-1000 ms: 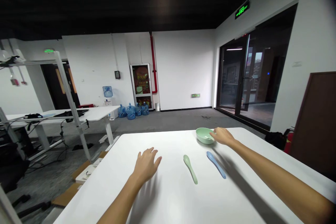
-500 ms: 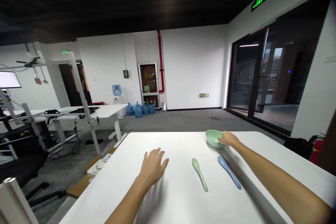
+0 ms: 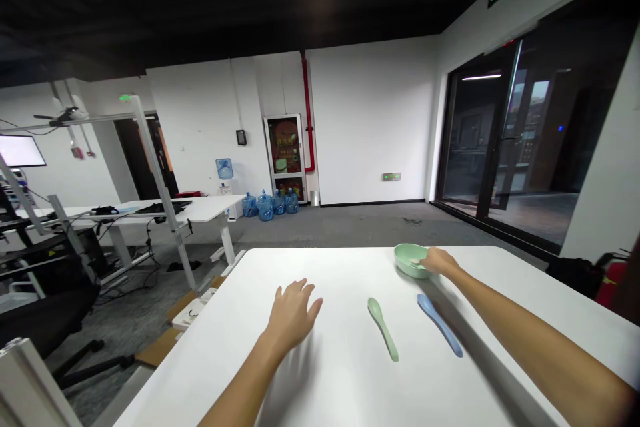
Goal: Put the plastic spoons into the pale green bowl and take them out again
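left hand (image 3: 293, 312): open, fingers spread, on our worktop (image 3: 340, 280)
right hand (image 3: 439, 261): at rim of green bowl (image 3: 406, 255), far edge; grip unclear
spoons: green spoon (image 3: 383, 329), blue spoon (image 3: 439, 324) side by side, untouched

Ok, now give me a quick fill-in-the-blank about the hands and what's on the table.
The right hand touches the rim of the bowl, which is ____. The spoon nearest that hand is ____. The left hand is nearest the other spoon, which lies on the ____ table.

Missing words: green; blue; white.
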### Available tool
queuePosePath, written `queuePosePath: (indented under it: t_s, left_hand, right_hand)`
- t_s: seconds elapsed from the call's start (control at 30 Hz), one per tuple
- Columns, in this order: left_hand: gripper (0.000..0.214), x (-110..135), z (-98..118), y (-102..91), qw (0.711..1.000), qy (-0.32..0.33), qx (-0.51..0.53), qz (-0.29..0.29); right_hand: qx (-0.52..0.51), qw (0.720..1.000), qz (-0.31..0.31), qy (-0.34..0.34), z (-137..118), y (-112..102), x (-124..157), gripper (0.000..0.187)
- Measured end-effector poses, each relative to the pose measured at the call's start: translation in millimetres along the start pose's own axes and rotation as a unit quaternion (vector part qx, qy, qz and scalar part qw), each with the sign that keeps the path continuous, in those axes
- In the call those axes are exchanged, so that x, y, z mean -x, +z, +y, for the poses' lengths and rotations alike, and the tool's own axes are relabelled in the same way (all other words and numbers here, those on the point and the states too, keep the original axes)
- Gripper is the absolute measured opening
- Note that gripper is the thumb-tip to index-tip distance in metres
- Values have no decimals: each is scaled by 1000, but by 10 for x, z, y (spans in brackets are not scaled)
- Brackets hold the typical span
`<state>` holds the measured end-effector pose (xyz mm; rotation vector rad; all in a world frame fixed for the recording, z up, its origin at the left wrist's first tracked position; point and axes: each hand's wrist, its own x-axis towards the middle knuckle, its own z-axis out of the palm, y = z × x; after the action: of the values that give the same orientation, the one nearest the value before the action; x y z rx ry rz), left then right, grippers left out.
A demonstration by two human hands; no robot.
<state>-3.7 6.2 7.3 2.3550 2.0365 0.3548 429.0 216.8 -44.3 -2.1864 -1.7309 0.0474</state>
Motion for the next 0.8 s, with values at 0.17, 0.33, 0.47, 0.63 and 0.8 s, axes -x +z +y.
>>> queuePosePath:
  t_s: [0.17,0.33,0.47,0.63,0.8]
  left_hand:
    - [50,11,10,-6,1000,3,0,-4]
    - [50,37,4,-8,1000,9,1,-1]
    - [51,62,5,-21,1000,12,0,0]
    - [51,93,9,-36,1000,15,-1,6]
    - [49,105,-1,-40,1000,17,-5,13]
  right_hand:
    - [47,998,-46,8,-164,-414,285,39]
    - [21,997,-53,-45,-367,-757,723,31]
    - [-17,993,-85,-81,-554,-808,1086,41]
    - [-49,984,-135,-109,-764,-646,1417,37]
    - [-70,975,-178,-113,-881,-402,1581,32]
